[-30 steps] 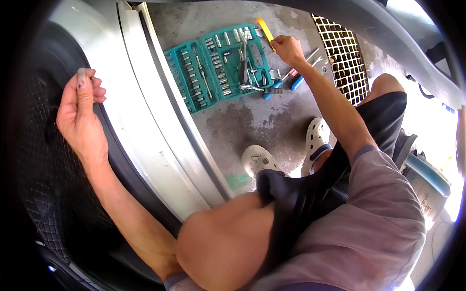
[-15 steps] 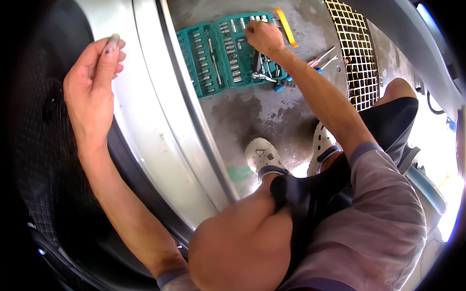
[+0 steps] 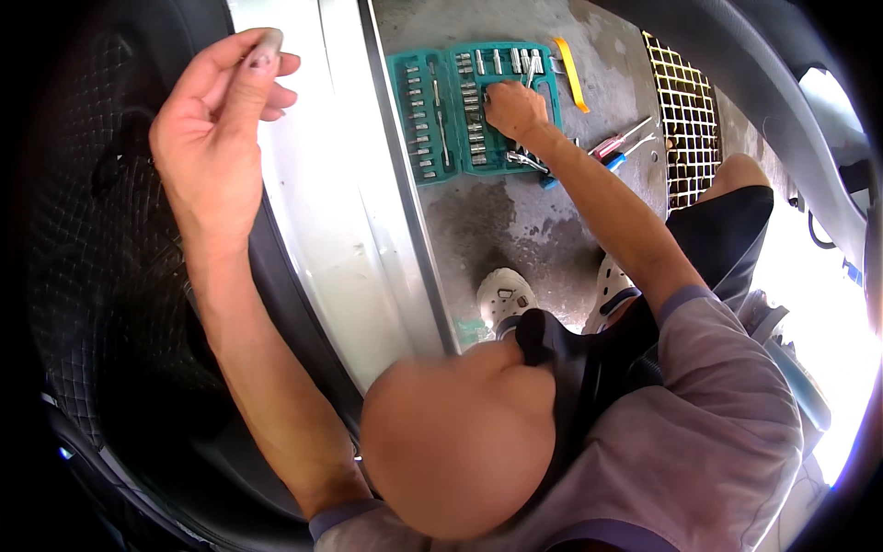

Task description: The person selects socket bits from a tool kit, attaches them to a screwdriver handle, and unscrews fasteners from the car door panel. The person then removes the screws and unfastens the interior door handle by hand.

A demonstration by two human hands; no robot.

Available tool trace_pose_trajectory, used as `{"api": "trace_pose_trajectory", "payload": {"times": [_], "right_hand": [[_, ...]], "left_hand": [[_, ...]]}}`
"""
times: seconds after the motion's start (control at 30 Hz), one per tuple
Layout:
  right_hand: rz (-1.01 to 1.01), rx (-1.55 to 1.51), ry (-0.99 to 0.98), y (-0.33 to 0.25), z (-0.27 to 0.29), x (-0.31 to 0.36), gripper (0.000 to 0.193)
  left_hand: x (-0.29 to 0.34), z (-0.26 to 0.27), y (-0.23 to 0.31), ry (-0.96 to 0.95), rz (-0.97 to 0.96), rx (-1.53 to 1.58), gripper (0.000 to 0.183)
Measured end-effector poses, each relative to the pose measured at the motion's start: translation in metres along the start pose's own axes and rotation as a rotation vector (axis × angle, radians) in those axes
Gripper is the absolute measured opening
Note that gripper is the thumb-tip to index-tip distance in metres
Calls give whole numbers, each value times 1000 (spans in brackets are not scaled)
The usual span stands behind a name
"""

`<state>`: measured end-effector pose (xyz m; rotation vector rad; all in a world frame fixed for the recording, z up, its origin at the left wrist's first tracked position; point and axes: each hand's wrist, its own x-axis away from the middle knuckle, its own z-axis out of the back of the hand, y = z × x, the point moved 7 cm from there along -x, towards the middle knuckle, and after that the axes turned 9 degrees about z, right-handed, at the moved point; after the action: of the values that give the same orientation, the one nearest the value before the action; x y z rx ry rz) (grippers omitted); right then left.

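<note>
My left hand [image 3: 221, 129] is raised over the white car door sill [image 3: 322, 212]. Its thumb presses toward the curled fingers, and whatever lies in the pinch is too small to make out. Over an open green socket set case [image 3: 474, 170] on the floor, my right hand [image 3: 517, 110] reaches down with fingers curled. Those fingertips are hidden, so what they grip cannot be seen. A slim shiny metal bar [image 3: 532, 70] shows just beyond the knuckles. Several sockets [image 3: 475, 120] sit in rows in the case. A ratchet wrench [image 3: 524, 160] lies near my right wrist.
Right of the case lie a yellow pry tool [image 3: 570, 75], a red-handled screwdriver [image 3: 618, 141] and a blue-handled forked tool [image 3: 627, 155]. A floor grate [image 3: 682, 120] runs farther right. The dark quilted car interior [image 3: 83, 230] is at left, the car door [image 3: 791, 83] at upper right.
My right hand has moved from the far row of sockets toward the nearer middle of the case. The metal bar now shows beside it. My left hand stays pinched as the view shifts.
</note>
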<state>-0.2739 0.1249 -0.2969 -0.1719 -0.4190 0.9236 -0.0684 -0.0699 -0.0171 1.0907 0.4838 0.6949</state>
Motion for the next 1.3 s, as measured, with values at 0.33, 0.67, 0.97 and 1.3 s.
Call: {"api": "trace_pose_trajectory", "payload": {"times": [0.33, 0.67, 0.97, 1.3], "right_hand": [[-119, -8, -148, -2, 6, -3, 29], [205, -637, 228, -54, 93, 24, 33], [632, -959, 584, -185, 245, 104, 23], [652, -880, 689, -194, 256, 103, 22]], "left_hand": [[-2, -5, 1, -30, 50, 90, 25], [0, 3, 3, -28, 125, 565, 27], [16, -32, 23, -269, 205, 877, 20], [9, -27, 16, -193, 191, 935, 22]]}}
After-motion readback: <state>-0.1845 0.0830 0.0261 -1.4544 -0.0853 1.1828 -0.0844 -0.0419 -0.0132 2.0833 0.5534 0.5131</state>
